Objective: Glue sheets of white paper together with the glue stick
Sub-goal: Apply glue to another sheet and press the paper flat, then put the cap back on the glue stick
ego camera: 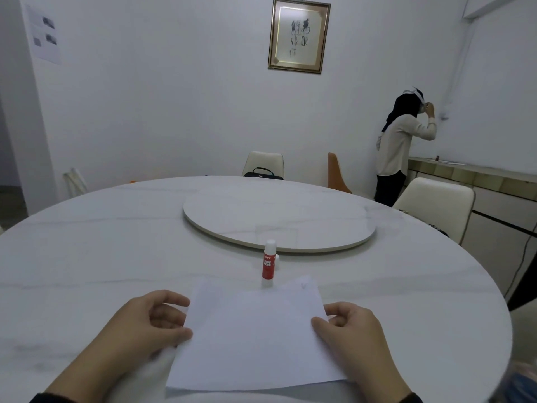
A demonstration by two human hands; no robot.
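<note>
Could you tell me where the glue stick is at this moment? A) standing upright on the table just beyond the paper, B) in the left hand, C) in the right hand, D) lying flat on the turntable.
A: the glue stick stands capped and upright on the table, just past the far edge of the paper, with neither hand touching it.

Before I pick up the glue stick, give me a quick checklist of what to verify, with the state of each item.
1. Paper held steady: ok, left hand and right hand grip its side edges.
2. Glue stick within reach: ok, upright on the table just beyond the paper's far edge.
3. Glue stick cap off: not ok, the white cap looks still on.
4. A hand free to take the glue stick: not ok, both hold the paper.
5. More than one sheet present: cannot tell, edges overlap at the near left corner.
</note>
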